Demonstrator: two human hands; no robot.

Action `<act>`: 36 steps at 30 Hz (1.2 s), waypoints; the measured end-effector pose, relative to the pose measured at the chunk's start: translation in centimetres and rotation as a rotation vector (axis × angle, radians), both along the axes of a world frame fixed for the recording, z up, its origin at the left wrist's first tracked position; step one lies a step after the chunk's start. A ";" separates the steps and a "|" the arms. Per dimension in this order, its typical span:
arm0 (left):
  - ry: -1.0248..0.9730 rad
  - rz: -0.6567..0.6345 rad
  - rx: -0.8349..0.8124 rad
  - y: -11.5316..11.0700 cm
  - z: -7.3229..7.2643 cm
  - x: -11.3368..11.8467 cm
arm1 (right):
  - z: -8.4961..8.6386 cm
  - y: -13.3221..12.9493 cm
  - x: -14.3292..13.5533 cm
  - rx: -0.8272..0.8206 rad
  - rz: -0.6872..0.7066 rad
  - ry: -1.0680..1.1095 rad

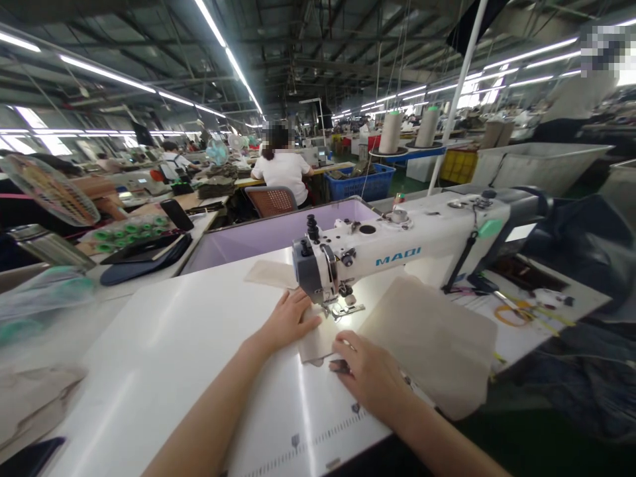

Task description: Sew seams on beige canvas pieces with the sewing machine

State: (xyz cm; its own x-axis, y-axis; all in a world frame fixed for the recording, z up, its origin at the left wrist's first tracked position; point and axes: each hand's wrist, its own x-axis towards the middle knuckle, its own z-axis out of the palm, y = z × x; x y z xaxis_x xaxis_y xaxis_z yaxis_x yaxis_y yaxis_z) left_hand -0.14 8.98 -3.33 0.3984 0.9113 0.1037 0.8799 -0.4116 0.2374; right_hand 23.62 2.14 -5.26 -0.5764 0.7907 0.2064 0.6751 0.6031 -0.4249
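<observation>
Fabric piece [317, 342] lies beside the presser foot of a white sewing machine [412, 242], on a white table [199, 344].
The left hand [288, 322] lies flat on it, fingers slightly spread, grasping nothing; the right hand [370, 371] is half curled at its near right side, a small dark tool [340, 366] under the fingers, grip unclear. A larger beige panel [437, 341] spreads right.

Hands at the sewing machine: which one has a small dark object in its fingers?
The right hand, curled around the dark object; the left hand lies flat, its fingertips on the light cloth.
</observation>
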 end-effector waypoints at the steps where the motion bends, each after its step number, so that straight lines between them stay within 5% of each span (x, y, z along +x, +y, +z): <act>1: -0.010 -0.012 0.001 0.4 0.1 -0.1 | 0.0 0.1 -0.1 0.009 -0.008 0.000; 17: -0.033 -0.039 0.029 1.2 -0.8 -0.5 | -0.1 0.6 -0.3 0.026 -0.017 -0.032; 30: -0.005 -0.050 0.028 1.6 -0.3 -0.6 | 0.7 1.6 -0.5 0.042 0.028 -0.120; 36: 0.091 0.020 0.082 0.8 0.9 0.6 | 0.8 1.5 -0.3 0.039 0.043 -0.125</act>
